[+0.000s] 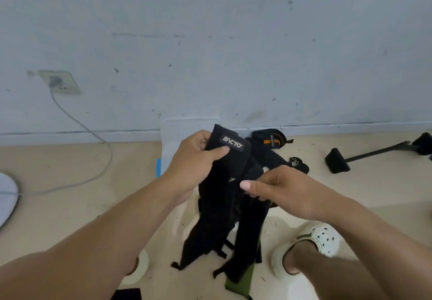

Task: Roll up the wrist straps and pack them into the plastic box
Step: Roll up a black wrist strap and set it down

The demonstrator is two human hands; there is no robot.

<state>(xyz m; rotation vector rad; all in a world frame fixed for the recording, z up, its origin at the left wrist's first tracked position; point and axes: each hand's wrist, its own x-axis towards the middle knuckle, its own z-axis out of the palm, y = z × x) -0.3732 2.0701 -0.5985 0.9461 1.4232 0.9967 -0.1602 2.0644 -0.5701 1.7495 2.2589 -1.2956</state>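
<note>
At the far left a pale round base [5, 200] is lying on the floor [70, 206], and a grey cable [93, 133] is running from it up to a wall socket [61, 82]. Moving right, the left hand [194, 159] is gripping the top end of a black wrist strap [224, 182], its thumb pressing across the front just beside a white logo patch and its fingers [202, 139] curling behind the fabric. The strap is hanging down in front of the person, its loose tails trailing to the floor over a green strap [240, 283]. Behind the left hand, the translucent plastic box [175, 133] is standing against the wall. The right hand [282, 188] is pinching a fold of the black strap lower down, thumb and curled fingers pressed together on it. Further back, another strap with an orange stripe [271, 139] is lying by the wall. Below, a foot in a white clog [313, 239] is resting on the floor, and at the far right a black stand [364, 157] is lying flat.
</note>
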